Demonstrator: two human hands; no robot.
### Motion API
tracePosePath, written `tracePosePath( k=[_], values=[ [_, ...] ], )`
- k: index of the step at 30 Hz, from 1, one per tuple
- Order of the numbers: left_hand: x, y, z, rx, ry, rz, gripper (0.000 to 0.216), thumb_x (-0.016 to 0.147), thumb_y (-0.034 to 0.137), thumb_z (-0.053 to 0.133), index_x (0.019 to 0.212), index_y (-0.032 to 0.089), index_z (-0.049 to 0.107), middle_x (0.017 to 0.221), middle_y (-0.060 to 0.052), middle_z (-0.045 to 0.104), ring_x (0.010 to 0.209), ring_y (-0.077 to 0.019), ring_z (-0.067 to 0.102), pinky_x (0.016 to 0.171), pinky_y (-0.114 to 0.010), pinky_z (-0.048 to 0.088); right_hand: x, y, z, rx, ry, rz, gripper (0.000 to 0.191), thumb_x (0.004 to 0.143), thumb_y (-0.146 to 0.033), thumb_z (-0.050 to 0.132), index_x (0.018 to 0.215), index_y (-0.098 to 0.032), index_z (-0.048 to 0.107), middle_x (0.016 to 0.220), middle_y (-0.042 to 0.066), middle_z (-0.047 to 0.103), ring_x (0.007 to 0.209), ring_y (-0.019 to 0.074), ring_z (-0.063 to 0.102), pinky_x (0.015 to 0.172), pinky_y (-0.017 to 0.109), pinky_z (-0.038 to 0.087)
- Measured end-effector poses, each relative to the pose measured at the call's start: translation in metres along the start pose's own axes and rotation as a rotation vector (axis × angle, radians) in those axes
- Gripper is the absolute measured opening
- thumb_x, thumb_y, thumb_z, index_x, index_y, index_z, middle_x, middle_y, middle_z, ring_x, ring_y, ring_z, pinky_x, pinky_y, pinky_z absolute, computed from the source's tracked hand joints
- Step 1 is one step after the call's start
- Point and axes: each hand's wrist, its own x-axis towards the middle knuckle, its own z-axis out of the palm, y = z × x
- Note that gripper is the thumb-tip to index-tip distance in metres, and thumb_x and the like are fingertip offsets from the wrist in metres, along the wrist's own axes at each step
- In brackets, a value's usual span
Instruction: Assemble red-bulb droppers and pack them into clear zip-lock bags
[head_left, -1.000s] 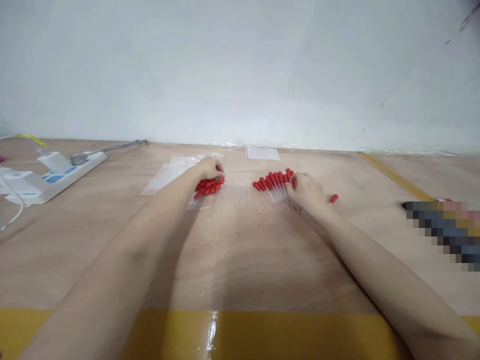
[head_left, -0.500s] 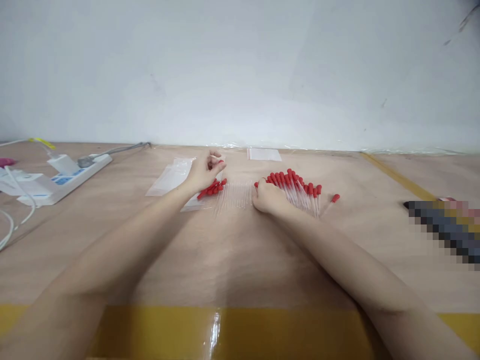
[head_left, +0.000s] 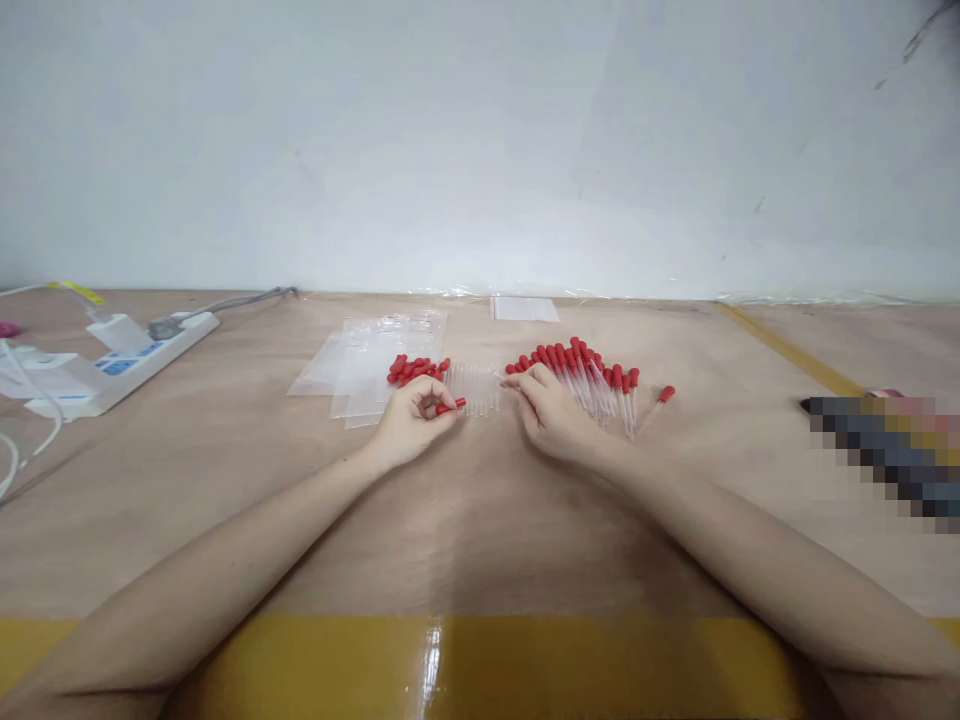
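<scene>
My left hand pinches a red rubber dropper bulb between thumb and finger. Just behind it lies a pile of loose red bulbs. Clear dropper tubes lie side by side between my hands. At their right end my right hand is closed, and the end of a thin clear tube shows at its fingertips. Beyond that hand, droppers with red bulbs fitted lie in a fanned row, partly hidden by it. A single dropper rests apart on the right.
Clear plastic bags lie flat behind my left hand. Another small bag is near the wall. A white power strip with plugs and cables stands at left. At right is a dark, pixelated object. Yellow tape crosses the table's front.
My left hand has come down and nearer from above the bulb pile, with a red bulb now plainly in its fingers. My right hand's fingers have turned toward the clear tubes.
</scene>
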Motion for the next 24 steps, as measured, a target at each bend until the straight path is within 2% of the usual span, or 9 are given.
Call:
tracePosePath(
  k=[3,8,15,17,21,24],
  values=[
    [-0.003,-0.003,0.001,-0.007,0.014,0.015,0.022,0.065,0.025,0.068,0.072,0.017,0.048,0.072,0.002,0.052,0.067,-0.0097,0.054,0.066,-0.025,0.048,-0.012,-0.003,0.009,0.142,0.025,-0.092,0.029,0.088,-0.019,0.033,0.109,-0.017,0.052,0.09,0.009,0.048,0.085,0.017,0.049,0.078,0.032,0.043],
    [-0.007,-0.007,-0.003,0.147,-0.011,0.073,0.028,0.07,0.028,0.066,0.094,0.018,0.056,0.086,-0.004,0.058,0.082,-0.0144,0.057,0.075,-0.029,0.048,-0.015,-0.006,0.021,0.217,0.087,-0.109,0.029,0.089,-0.02,0.034,0.109,-0.02,0.054,0.089,0.007,0.052,0.084,0.0164,0.05,0.076,0.032,0.043],
    [-0.008,-0.002,-0.004,0.272,-0.022,0.162,0.018,0.075,0.029,0.062,0.088,0.018,0.065,0.085,-0.005,0.058,0.08,-0.0149,0.057,0.07,-0.028,0.049,-0.014,-0.006,0.021,0.226,0.055,-0.124,0.032,0.088,-0.022,0.036,0.111,-0.016,0.057,0.087,0.008,0.055,0.081,0.0149,0.052,0.074,0.029,0.043],
    [-0.008,-0.001,-0.005,0.279,-0.039,0.182,0.017,0.076,0.029,0.061,0.089,0.018,0.065,0.087,-0.005,0.059,0.081,-0.0151,0.058,0.071,-0.028,0.048,-0.015,-0.005,0.02,0.24,0.023,-0.104,0.032,0.088,-0.023,0.037,0.11,-0.016,0.059,0.085,0.008,0.057,0.078,0.0145,0.052,0.072,0.028,0.043],
    [-0.01,0.0,-0.006,0.305,-0.122,0.236,0.015,0.078,0.027,0.06,0.089,0.018,0.065,0.085,-0.005,0.064,0.078,-0.0146,0.06,0.071,-0.027,0.048,-0.017,-0.003,0.014,0.352,-0.127,-0.006,0.03,0.088,-0.026,0.039,0.108,-0.021,0.06,0.089,0.004,0.064,0.08,0.0133,0.057,0.073,0.026,0.043],
    [-0.013,0.003,-0.004,0.336,-0.143,0.283,0.012,0.078,0.026,0.061,0.086,0.019,0.065,0.082,-0.004,0.065,0.075,-0.0142,0.06,0.069,-0.027,0.047,-0.019,-0.001,0.009,0.369,-0.193,0.089,0.026,0.085,-0.029,0.044,0.097,-0.019,0.064,0.08,0.002,0.065,0.068,0.0121,0.056,0.063,0.023,0.041]
  ],
)
